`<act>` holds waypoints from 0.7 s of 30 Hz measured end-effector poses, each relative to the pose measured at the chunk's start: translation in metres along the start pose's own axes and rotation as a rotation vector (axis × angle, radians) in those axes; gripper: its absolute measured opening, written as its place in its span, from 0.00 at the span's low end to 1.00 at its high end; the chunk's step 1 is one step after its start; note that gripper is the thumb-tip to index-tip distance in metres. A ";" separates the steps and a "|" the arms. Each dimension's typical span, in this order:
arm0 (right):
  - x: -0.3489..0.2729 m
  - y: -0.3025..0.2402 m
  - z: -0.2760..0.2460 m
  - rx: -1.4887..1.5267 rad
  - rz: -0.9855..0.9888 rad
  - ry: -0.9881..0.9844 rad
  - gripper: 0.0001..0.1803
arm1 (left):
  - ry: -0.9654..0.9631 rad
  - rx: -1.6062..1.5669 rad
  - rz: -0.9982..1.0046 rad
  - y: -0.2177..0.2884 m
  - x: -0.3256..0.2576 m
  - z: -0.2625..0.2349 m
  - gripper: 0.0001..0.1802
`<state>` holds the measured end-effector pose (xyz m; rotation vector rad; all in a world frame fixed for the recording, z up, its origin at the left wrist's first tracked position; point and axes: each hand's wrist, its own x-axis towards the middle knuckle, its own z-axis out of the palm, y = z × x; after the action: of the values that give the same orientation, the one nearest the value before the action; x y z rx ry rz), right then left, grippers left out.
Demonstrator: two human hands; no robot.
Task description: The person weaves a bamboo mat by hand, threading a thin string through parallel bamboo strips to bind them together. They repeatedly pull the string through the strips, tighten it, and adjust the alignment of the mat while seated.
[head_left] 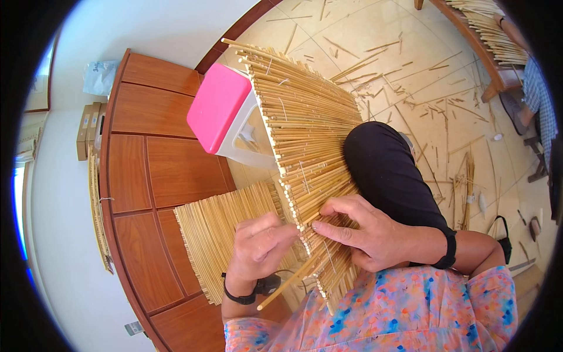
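A mat of thin bamboo sticks (pixel 305 123) lies across my black-trousered knee (pixel 387 170) and leans on a pink-topped plastic stool (pixel 220 111). My left hand (pixel 258 246) pinches the mat's near edge with fingers closed on the stick ends. My right hand (pixel 358 232) presses flat on the sticks beside it, index finger pointing at the same spot. A loose stick (pixel 287 287) juts out below my hands. Both wrists wear black bands.
A second bamboo mat (pixel 217 234) lies on the floor against a wooden cabinet (pixel 146 176). Loose sticks (pixel 410 70) litter the tiled floor. Another person (pixel 539 100) sits at the far right by a wooden bench (pixel 487 41) piled with sticks.
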<state>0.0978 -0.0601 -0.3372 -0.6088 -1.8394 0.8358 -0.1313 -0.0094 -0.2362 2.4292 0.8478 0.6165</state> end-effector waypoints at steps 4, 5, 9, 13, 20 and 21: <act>0.001 -0.001 -0.002 0.004 -0.004 0.004 0.50 | -0.017 -0.015 0.040 -0.006 -0.001 -0.001 0.16; 0.001 -0.001 -0.002 0.004 -0.004 0.006 0.50 | -0.025 -0.016 0.049 -0.007 -0.001 -0.002 0.16; 0.001 0.000 -0.002 -0.010 -0.008 0.001 0.50 | -0.028 -0.033 0.010 -0.009 -0.004 -0.001 0.16; 0.001 -0.001 -0.003 -0.019 -0.004 -0.016 0.50 | 0.009 0.047 -0.016 0.001 0.002 0.001 0.14; 0.001 -0.003 -0.004 -0.010 0.004 -0.022 0.50 | -0.007 0.175 0.067 0.003 0.006 0.001 0.13; 0.002 -0.003 -0.004 -0.013 0.004 -0.025 0.50 | -0.010 0.173 0.077 0.003 0.005 0.001 0.13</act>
<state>0.1011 -0.0596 -0.3329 -0.6124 -1.8683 0.8379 -0.1261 -0.0079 -0.2340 2.6291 0.8375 0.5805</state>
